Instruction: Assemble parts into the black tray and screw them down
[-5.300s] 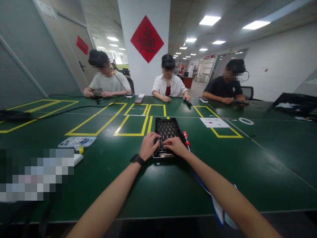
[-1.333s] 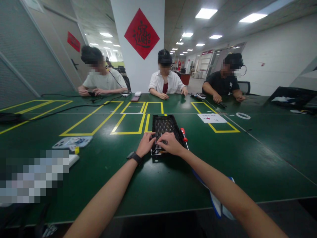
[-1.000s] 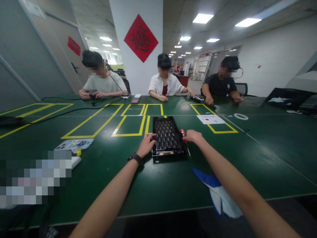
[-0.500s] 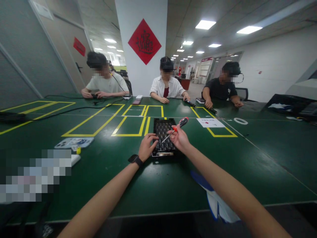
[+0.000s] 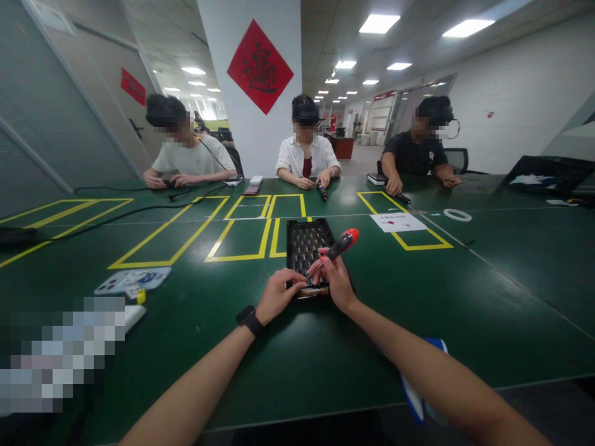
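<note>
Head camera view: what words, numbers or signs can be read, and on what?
Red diamond sign on the pillar: one black brush character, too stylised to read.
Red plaque on the left wall: blurred.
White sheet on the table: too small.
Printed card at left: too small.

Tray (image 5: 307,238) lying before me on the table (image 5: 465,297), my hands meeting at its near end.
My left hand (image 5: 276,297) is touching the tray's near edge; my right hand (image 5: 337,282), just beside it, is holding the screwdriver (image 5: 337,246) slanting over the tray. A sheet (image 5: 400,222) is lying right of the tray, a ring (image 5: 457,214) farther right, a card (image 5: 132,280) well left.
</note>
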Available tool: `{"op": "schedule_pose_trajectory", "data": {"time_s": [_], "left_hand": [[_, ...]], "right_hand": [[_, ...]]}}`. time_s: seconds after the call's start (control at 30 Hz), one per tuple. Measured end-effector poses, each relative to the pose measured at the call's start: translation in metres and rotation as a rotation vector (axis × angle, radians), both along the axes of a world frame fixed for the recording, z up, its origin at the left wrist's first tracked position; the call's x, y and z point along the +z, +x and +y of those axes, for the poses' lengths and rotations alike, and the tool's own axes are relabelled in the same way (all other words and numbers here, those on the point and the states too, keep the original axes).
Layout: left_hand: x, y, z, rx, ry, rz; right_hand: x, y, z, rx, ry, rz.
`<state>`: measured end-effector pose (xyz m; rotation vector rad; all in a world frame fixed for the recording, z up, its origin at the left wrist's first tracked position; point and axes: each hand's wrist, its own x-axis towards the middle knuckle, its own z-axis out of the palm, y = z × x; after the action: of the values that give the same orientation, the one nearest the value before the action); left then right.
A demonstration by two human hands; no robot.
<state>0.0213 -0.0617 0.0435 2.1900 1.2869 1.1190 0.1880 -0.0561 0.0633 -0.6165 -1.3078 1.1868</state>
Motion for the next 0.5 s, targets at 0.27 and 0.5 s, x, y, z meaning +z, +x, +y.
{"op": "schedule_pose_trajectory", "data": {"time_s": [0.27,0.5], "left_hand": [[0.002,0.001,-0.005,-0.014,0.003,0.013],[-0.001,0.0,-0.004,-0.016,0.011,-0.006]], "right_hand": [[0.004,0.001,-0.004,-0.002,0.037,-0.086],[0.005,0.0,-0.011,-0.013,0.054,-0.145]]}}
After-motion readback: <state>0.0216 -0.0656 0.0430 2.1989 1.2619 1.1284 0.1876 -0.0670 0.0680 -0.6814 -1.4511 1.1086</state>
